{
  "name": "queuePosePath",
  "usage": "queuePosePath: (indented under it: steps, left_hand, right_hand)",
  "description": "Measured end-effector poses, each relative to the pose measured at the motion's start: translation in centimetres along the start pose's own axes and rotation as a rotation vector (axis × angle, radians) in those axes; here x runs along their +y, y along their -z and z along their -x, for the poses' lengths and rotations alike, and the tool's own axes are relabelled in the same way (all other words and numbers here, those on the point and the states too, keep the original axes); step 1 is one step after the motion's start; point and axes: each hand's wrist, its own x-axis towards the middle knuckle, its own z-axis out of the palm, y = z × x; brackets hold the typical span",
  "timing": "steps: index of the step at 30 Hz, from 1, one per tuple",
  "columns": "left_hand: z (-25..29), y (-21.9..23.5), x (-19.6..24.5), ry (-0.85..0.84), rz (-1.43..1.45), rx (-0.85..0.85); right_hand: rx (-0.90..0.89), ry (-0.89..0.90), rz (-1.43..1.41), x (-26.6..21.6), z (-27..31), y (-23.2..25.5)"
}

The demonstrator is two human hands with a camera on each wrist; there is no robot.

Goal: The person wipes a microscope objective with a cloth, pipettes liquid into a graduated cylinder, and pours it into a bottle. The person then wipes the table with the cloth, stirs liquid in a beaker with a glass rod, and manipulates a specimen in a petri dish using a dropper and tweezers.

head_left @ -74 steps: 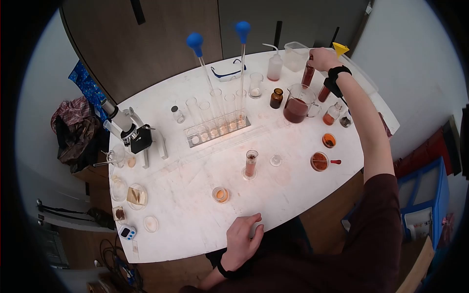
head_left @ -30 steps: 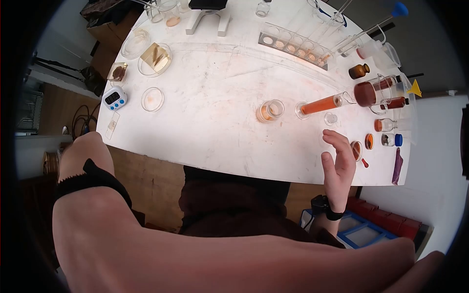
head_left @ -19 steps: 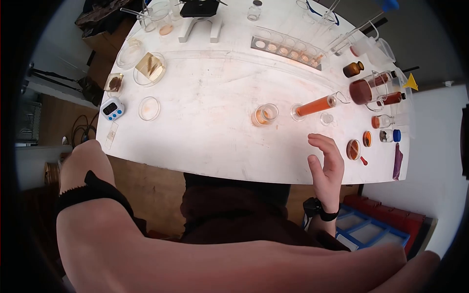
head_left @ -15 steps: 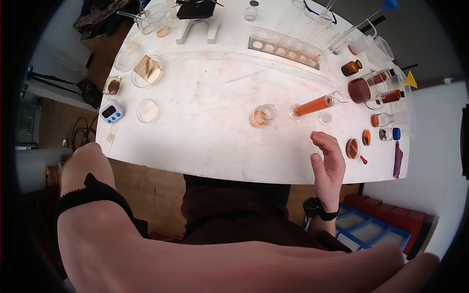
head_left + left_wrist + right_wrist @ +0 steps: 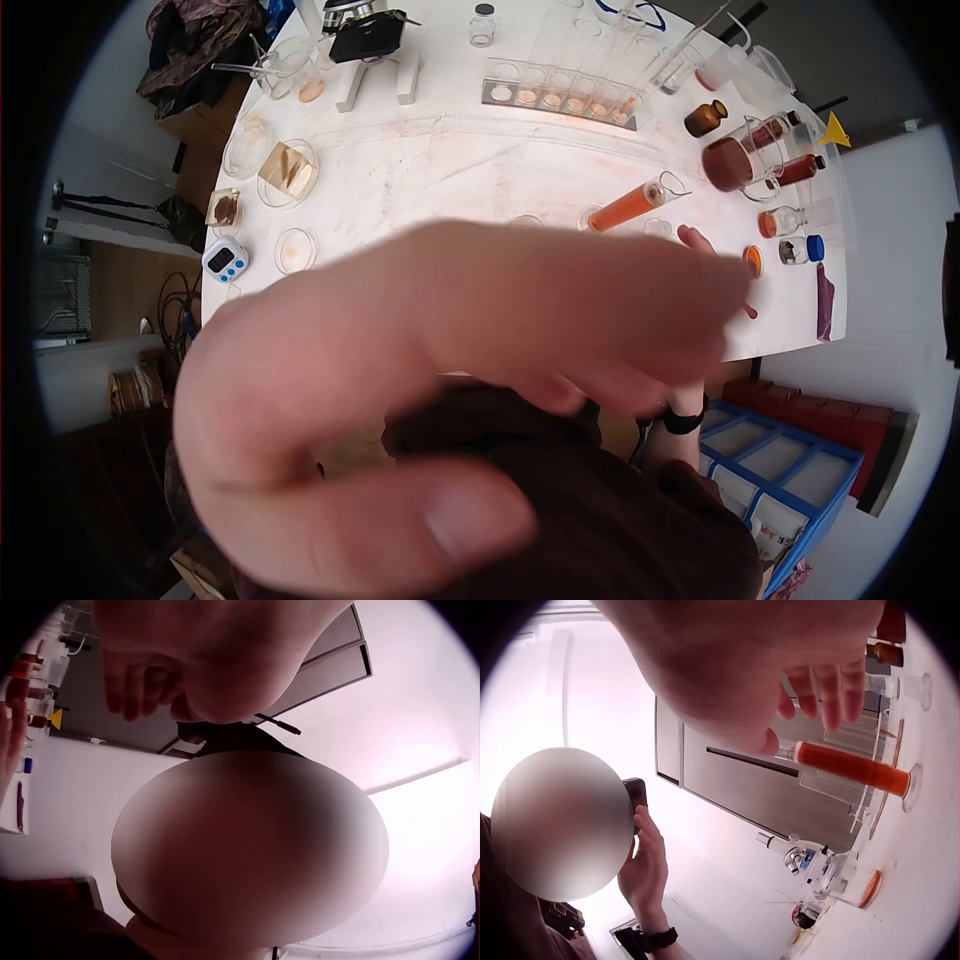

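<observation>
Very close to the head camera, my left hand (image 5: pixel 480 310) hangs with loosely bent fingers and nothing in it, covering much of the table; in the right wrist view this left hand (image 5: pixel 646 862) is raised beside the head. My right hand (image 5: pixel 695 240) is mostly hidden behind it in the head view, fingertips showing. The right wrist view shows my right hand (image 5: pixel 780 667) empty, fingers relaxed, near the upright glass cylinder of orange-red liquid (image 5: pixel 855 771). That cylinder (image 5: pixel 630 205) stands just beyond the fingertips in the head view.
Along the right stand a jug of dark red liquid (image 5: pixel 728 165), a brown bottle (image 5: pixel 705 119) and a blue-capped jar (image 5: pixel 800 249). At the back is a test-tube rack (image 5: pixel 560 107); a microscope (image 5: pixel 370 38) stands back left. A timer (image 5: pixel 226 259) and petri dishes lie left.
The right hand has left the dark red bottle at the back and come to the table's near right side. My left hand has risen from the lower left across the head camera's view.
</observation>
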Motion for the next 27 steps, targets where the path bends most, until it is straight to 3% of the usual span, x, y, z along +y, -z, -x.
queuePosePath:
  steps: [1, 2, 3, 6, 7, 9, 14, 23, 27]
  left_hand:
    - [0.2, -0.8, 1.3, 0.170, 0.002, 0.225]
    - [0.8, -0.3, 0.7, 0.214, -0.114, 0.246]
    - [1.3, 0.4, -0.8, 0.197, -0.187, 0.259]
    - [1.9, 2.8, -4.0, 0.143, -0.645, 0.199]
    - [1.7, 3.2, -4.9, 0.144, -0.647, 0.193]
    - [1.0, 3.7, -6.4, 0.123, -1.021, 0.135]
    - [-0.8, 4.4, -9.5, 0.239, -1.076, 0.058]
    - [-2.5, 5.9, -13.2, 0.368, -0.912, -0.053]
    - [-3.1, 6.0, -13.8, 0.418, -0.841, -0.099]
  right_hand:
    - [-0.016, 0.008, 0.080, -0.3, -0.5, 0.0]
    - [-0.036, 0.014, 0.161, -0.6, -1.2, 0.1]
    - [-0.031, 0.092, 0.240, -0.2, -1.9, 0.2]
    - [-0.070, 0.043, 0.392, -1.6, -3.7, 0.0]
    - [-0.072, 0.046, 0.385, -1.7, -4.2, -0.3]
    - [-0.098, 0.045, 0.399, -2.2, -4.8, -0.9]
    - [-0.143, 0.033, 0.446, -2.3, -5.5, -1.8]
    - [-0.189, 0.052, 0.399, -1.9, -6.6, -2.2]
    - [-0.180, 0.174, 0.396, -2.1, -7.3, -2.1]
